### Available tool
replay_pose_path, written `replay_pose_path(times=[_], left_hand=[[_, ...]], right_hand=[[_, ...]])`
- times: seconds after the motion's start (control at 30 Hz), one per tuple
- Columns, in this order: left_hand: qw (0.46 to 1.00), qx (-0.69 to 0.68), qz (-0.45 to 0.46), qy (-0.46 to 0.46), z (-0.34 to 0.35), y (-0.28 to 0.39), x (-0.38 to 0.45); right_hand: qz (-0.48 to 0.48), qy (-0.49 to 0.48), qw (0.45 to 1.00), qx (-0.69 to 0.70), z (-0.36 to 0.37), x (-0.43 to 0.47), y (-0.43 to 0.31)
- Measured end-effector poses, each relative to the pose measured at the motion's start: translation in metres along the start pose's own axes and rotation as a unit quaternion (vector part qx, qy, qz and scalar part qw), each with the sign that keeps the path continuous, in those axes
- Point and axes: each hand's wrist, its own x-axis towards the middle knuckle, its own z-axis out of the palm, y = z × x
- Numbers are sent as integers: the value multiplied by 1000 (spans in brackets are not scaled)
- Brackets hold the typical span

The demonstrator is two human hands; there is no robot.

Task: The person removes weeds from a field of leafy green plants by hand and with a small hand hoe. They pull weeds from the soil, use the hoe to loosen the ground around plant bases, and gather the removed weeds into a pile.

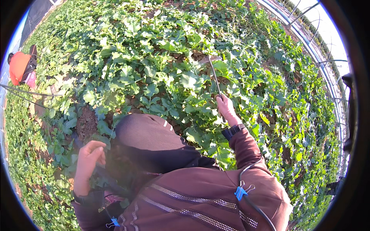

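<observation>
My right hand (226, 108) is closed around the thin dark handle of a hand hoe (215, 75). The hoe reaches forward, and its metal blade lies among the leaves by a small patch of bare soil. At the lower left, my left hand (90, 157) is raised beside my bent knee (138, 131), with its fingers loosely curled and nothing visible in them. Lobed green leafy plants (189, 80) surround both hands. Bare brown soil (86, 122) shows just beyond my left hand.
Another person in an orange top (19, 68) bends over the plants at the far left. Thin dark rods or cords (31, 92) cross the left side. A frame of curved poles (306, 13) borders the field on the right. A cable (258, 212) is clipped to my clothing.
</observation>
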Motion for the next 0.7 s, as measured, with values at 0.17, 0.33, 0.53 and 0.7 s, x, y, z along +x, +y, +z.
replay_pose_path(times=[0.17,0.33,0.53,0.7], left_hand=[[998,-10,19,52,-32,-6,-5],[997,18,8,80,-44,-8,-20],[996,19,-62,68,-51,-17,-44],[990,-2,-101,96,-55,-40,-50]], right_hand=[[-40,47,969,-241,-46,-33,8],[-54,53,941,-330,-44,-29,1],[-102,32,941,-322,15,57,-20],[75,-74,984,-143,75,149,-13]])
